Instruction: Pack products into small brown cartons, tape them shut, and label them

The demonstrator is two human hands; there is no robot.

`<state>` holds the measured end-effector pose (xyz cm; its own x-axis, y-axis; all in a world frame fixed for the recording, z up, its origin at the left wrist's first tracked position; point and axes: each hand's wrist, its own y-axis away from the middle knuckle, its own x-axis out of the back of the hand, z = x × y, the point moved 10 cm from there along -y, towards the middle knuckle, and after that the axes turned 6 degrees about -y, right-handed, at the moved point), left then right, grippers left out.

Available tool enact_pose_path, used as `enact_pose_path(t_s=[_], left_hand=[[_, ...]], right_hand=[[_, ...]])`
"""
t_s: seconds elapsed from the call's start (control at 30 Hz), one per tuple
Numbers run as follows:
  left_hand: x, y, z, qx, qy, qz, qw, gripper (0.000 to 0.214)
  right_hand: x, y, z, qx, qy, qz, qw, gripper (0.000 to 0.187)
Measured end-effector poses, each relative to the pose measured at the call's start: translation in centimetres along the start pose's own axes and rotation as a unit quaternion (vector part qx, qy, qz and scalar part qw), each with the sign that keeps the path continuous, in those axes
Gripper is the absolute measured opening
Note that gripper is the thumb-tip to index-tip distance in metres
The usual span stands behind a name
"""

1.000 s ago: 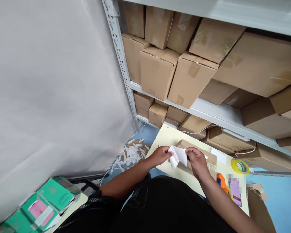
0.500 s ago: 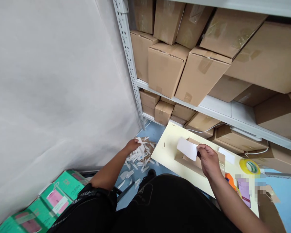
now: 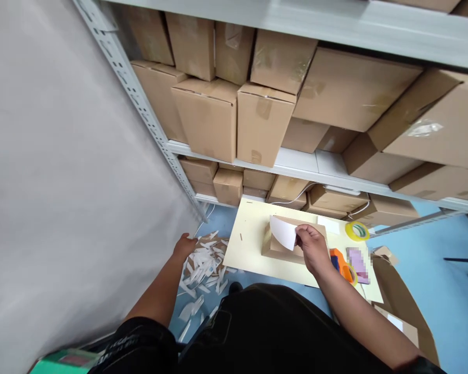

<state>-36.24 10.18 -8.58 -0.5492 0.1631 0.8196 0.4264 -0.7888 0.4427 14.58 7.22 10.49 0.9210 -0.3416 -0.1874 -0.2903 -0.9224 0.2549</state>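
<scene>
My right hand (image 3: 312,248) pinches a white label (image 3: 283,231) and holds it over a small brown cardboard box (image 3: 276,248) that lies on a pale yellow table (image 3: 249,239). My left hand (image 3: 184,245) is stretched out to the left, off the table, above a heap of white paper strips (image 3: 205,262) on the blue floor. It holds nothing that I can see, and its fingers are loosely spread. My forearms and dark clothing fill the bottom of the view.
A roll of yellow tape (image 3: 356,230) and an orange tape dispenser (image 3: 341,259) lie on the table's right part. Metal shelving (image 3: 296,161) packed with brown cartons stands behind. A grey curtain (image 3: 54,182) hangs at the left. More cardboard (image 3: 403,306) leans at the right.
My left hand let go of the paper, swung left off the table and reached over the strips on the floor. My right hand kept the white label above the box. The view turned.
</scene>
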Motion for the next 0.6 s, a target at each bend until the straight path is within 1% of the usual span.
enact_pose_path(t_s=[0.03,0.07,0.1,0.13,0.17,0.2,0.23,0.27,0.33,0.37,0.4,0.43,0.5,0.6], left_hand=[[0.2,0.2,1.7,-0.018,-0.003,0.008,1.0,0.035],[0.4,0.7,3.7,-0.047,0.0,0.017,0.999,0.033],[0.7,1.8,6.3,-0.09,0.006,0.03,0.995,0.028],[1.2,3.4,9.3,-0.143,0.012,0.052,0.988,0.023],[1.6,5.8,12.7,-0.213,0.023,0.072,0.974,0.018],[1.9,8.9,16.3,-0.295,0.028,0.089,0.951,0.014],[1.9,12.5,19.8,-0.379,0.025,0.101,0.919,0.013],[1.7,16.4,23.0,-0.45,0.017,0.105,0.887,0.014],[0.8,23.5,28.1,-0.545,-0.001,0.112,0.831,0.014],[0.2,26.5,30.2,-0.58,-0.011,0.115,0.806,0.012],[-0.5,28.8,31.9,-0.601,-0.023,0.119,0.79,0.013],[-1.1,30.4,33.3,-0.609,-0.039,0.131,0.781,0.016],[-2.4,32.3,35.5,-0.616,-0.084,0.155,0.768,0.018],[-4.1,33.1,37.6,-0.621,-0.153,0.18,0.747,0.011]], right_hand=[[0.4,-0.1,0.2,-0.005,-0.007,0.009,1.0,0.022],[0.8,-0.2,0.5,-0.011,-0.015,0.017,1.0,0.022],[1.2,-0.3,0.8,-0.017,-0.024,0.025,0.999,0.022],[1.6,-0.5,1.2,-0.023,-0.032,0.034,0.999,0.022],[1.9,-0.6,1.5,-0.03,-0.041,0.041,0.998,0.022],[2.2,-0.7,1.9,-0.035,-0.051,0.049,0.997,0.023],[2.6,-0.9,2.2,-0.04,-0.062,0.057,0.996,0.024],[2.9,-1.0,2.5,-0.044,-0.075,0.065,0.994,0.025],[3.4,-1.2,2.8,-0.048,-0.097,0.077,0.991,0.027],[3.7,-1.2,2.9,-0.048,-0.106,0.082,0.99,0.027],[4.0,-1.3,2.9,-0.048,-0.112,0.084,0.989,0.027],[4.3,-1.4,2.9,-0.048,-0.115,0.086,0.988,0.027],[4.9,-1.5,3.0,-0.051,-0.124,0.085,0.987,0.026],[5.8,-1.8,3.0,-0.065,-0.151,0.081,0.983,0.025]])
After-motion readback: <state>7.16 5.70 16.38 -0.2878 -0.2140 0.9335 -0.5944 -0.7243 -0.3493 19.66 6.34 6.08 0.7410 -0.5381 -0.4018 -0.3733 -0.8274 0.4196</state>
